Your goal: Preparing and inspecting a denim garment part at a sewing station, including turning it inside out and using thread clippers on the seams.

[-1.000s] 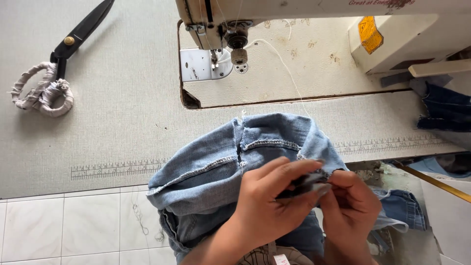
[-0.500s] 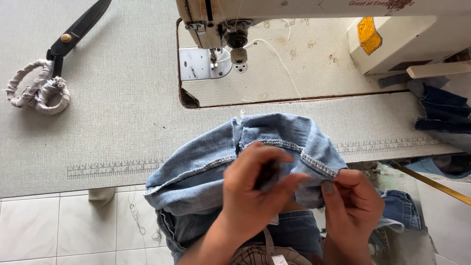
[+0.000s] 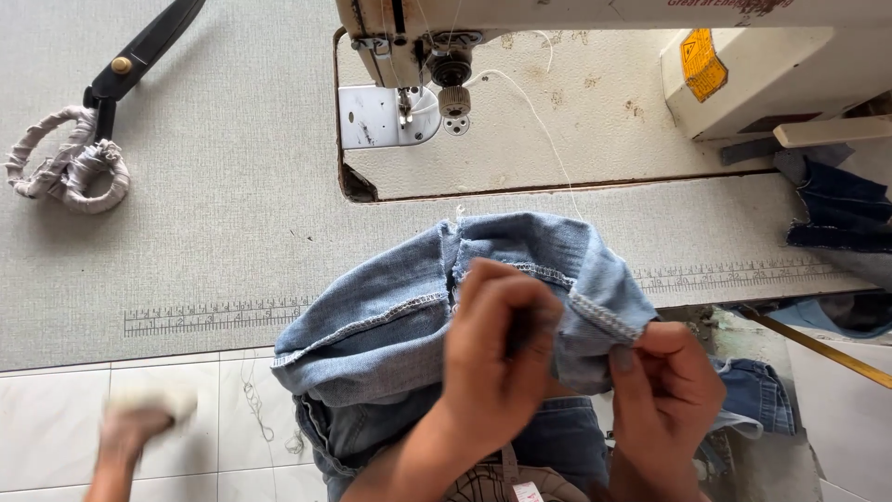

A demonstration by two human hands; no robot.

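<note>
While pinched: denim [image 3: 400,325] between fingers [image 3: 520,316].

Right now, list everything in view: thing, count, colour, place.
denim piece: 1, light blue, front edge of table, bunched under both hands
sewing machine: 1, cream, top centre to right
thread: 1, white, trailing from the machine down to the denim piece
scissors: 1, black blades, handles wrapped in pale cloth strips, top left on table
table: 1, grey, with a printed ruler strip along the front edge
dark denim pile: 1, dark blue, right edge
floor tiles: white, lower left
another person's hand: 1, blurred, lower left
left hand: 1, gripping the denim piece's fold
right hand: 1, pinching the denim piece's stitched edge
</note>
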